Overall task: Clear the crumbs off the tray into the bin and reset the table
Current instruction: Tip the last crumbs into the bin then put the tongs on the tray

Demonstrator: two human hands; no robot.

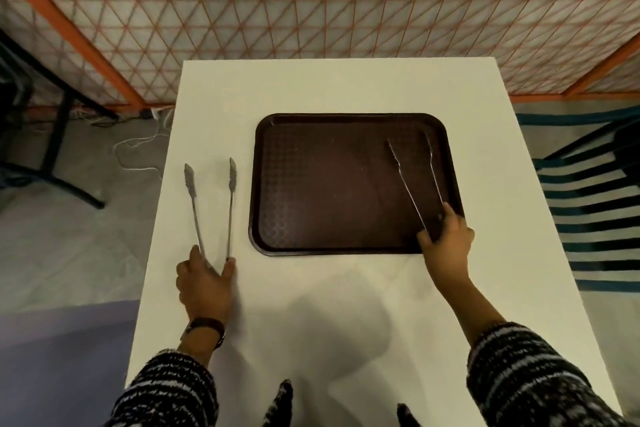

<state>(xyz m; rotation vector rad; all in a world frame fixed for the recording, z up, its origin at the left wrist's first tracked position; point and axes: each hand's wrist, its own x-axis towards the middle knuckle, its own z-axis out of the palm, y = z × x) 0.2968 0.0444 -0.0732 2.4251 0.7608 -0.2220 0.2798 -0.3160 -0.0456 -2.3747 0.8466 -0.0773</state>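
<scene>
At the far left, on the grey floor, stands a black table stand (59, 149), with a thin white cable (138, 149) trailing beside it. Behind everything runs an orange lattice fence (311, 10). Next comes the left edge of the white table (329, 305), and over it the left hand (204, 284), its thumb and fingers curled round the hinge end of a pair of metal tongs (211, 204). These left tongs point away from the person, their two arms spread and their scalloped tips apart, just beside the tray's left rim and not touching it; whether they rest on the table or are held above it cannot be told. A dark watch (207, 326) sits on that wrist, above a black-and-white striped sleeve (166, 392). The brown tray (329, 184) lies flat on the middle of the table, towards its far end, with a couple of pale specks on its textured floor, too small to identify. Over the tray's right part slants a second pair of tongs (415, 180), arms apart, tips towards the far right corner. The right hand (446, 236) grips their near end at the tray's near right corner, thumb on one arm and a finger on the other. Beyond the table's right edge stands a chair (588, 218) with blue slats.
</scene>
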